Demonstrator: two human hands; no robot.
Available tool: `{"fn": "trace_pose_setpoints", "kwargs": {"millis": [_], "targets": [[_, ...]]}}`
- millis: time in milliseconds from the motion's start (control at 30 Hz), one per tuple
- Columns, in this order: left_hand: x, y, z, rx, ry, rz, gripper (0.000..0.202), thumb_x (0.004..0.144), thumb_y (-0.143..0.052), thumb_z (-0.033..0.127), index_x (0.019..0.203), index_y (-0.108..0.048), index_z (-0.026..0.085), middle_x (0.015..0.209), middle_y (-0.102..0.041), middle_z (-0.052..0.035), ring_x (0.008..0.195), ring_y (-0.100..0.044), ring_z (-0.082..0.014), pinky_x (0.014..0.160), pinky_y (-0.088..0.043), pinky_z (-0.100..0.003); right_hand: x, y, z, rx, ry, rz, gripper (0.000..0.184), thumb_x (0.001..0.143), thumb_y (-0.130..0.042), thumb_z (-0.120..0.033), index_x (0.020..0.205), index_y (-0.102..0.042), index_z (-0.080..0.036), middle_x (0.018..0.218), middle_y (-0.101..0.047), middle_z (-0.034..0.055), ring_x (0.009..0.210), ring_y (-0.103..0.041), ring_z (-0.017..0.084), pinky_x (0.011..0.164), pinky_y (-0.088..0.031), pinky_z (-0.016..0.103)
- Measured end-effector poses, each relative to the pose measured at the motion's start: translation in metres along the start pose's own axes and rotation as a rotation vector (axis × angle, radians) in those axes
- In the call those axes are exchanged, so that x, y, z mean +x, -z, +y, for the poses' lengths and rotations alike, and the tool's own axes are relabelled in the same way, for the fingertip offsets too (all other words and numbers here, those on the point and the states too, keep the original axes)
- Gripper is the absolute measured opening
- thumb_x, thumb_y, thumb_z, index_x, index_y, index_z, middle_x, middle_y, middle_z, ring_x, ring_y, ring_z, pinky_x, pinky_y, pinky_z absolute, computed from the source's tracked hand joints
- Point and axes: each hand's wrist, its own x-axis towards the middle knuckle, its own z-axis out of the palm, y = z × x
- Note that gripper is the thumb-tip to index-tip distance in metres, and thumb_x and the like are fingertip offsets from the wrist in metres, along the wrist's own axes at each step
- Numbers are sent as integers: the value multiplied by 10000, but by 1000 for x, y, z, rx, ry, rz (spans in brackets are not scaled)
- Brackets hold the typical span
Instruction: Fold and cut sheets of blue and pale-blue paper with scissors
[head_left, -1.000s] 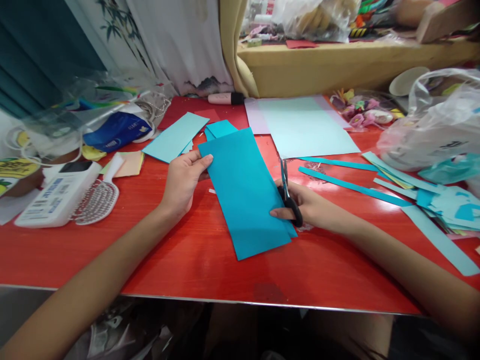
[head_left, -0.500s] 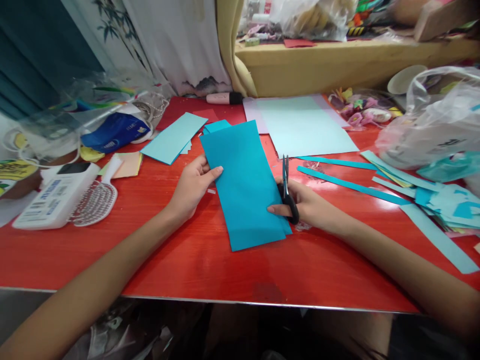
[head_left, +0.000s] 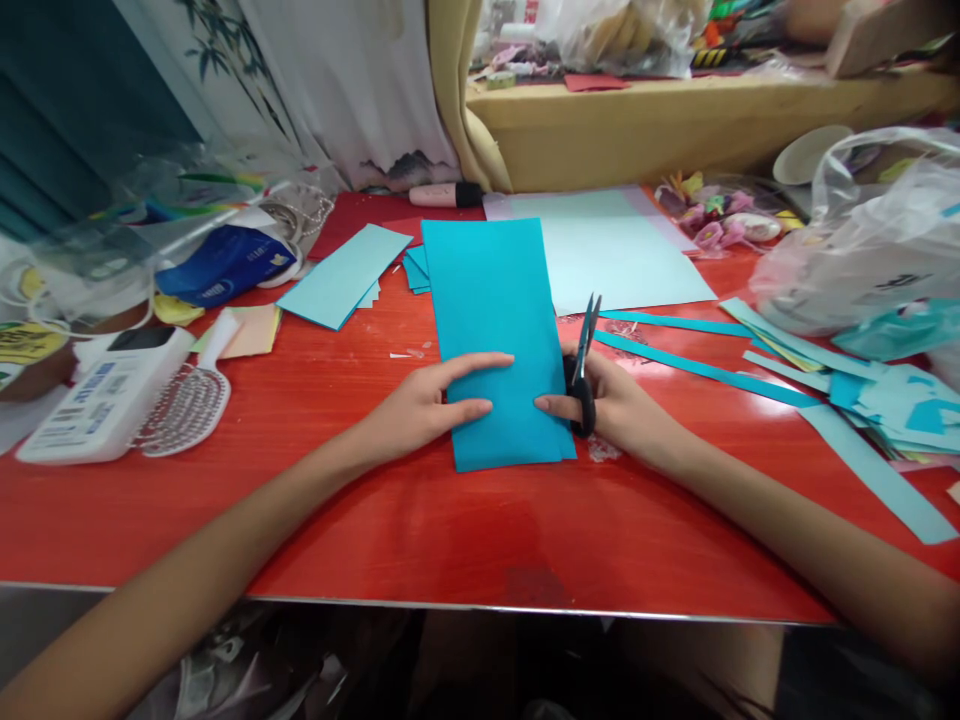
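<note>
A folded sheet of blue paper (head_left: 491, 300) stands lengthwise in front of me, its layers slightly offset at the lower right corner. My left hand (head_left: 420, 405) rests at its left edge, index finger and thumb stretched apart over the face; the other fingers are hidden. At the right edge my right hand (head_left: 611, 405) has its thumb on the paper and is closed round black-handled scissors (head_left: 586, 350), whose blades point up and look slightly parted. Smaller blue pieces (head_left: 417, 270) lie behind the sheet, beside a light blue folded strip (head_left: 349, 272).
Pale sheets (head_left: 622, 245) lie at the back. Long blue strips (head_left: 712, 370) and a heap of paper scraps (head_left: 900, 405) spread to the right, near a plastic bag (head_left: 892, 230). On the left are a hairbrush (head_left: 191, 400), a white box (head_left: 105, 395) and a blue packet (head_left: 225, 265).
The blue paper has turned from tilted to nearly upright. My left hand has slid down its left edge and spread its index finger and thumb over the face. The scissors have tilted slightly rightward.
</note>
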Motion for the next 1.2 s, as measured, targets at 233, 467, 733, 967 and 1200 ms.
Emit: {"fn": "trace_pose_setpoints", "kwargs": {"millis": [233,467,733,967,1200], "targets": [[3,3,-5,-13,-53,-42,535,798,-557,357,1306,-393,321,1393,-377,42,1265,-361,-237,1022,-356,-368,1,2,-3,-95,26,161,381,699,-675,-339,1031,-516,-241,846,-575,-4,697,-568,129,565,-490,250],[6,16,-8,67,-123,126,564,791,-569,366,1318,-371,330,1412,-335,54,1313,-267,-245,1076,-264,-410,0,16,-27,-141,123,277,391,805,-539,-398,1150,-493,-219,606,-531,-4,513,-499,116,358,-327,216],[7,36,-8,147,-179,311,588,771,-572,436,1315,-356,384,1410,-330,91,1317,-248,-276,1084,-271,-439,-9,12,-35,-142,9,-44,535,792,-552,-441,1265,-442,-218,618,-556,-4,475,-532,124,343,-392,226],[7,40,-5,147,-225,445,592,782,-562,443,1323,-333,367,1421,-286,134,1335,-201,-264,1106,-238,-461,-11,7,-28,-250,-156,-209,594,826,-492,-484,1316,-364,-174,703,-626,27,441,-535,98,357,-407,204],[3,35,4,182,-155,375,586,794,-528,467,1331,-307,394,1421,-263,166,1342,-168,-277,1098,-250,-452,-11,4,-26,-280,-152,-268,588,840,-471,-478,1318,-370,-151,709,-638,49,490,-563,108,368,-425,184]]}}
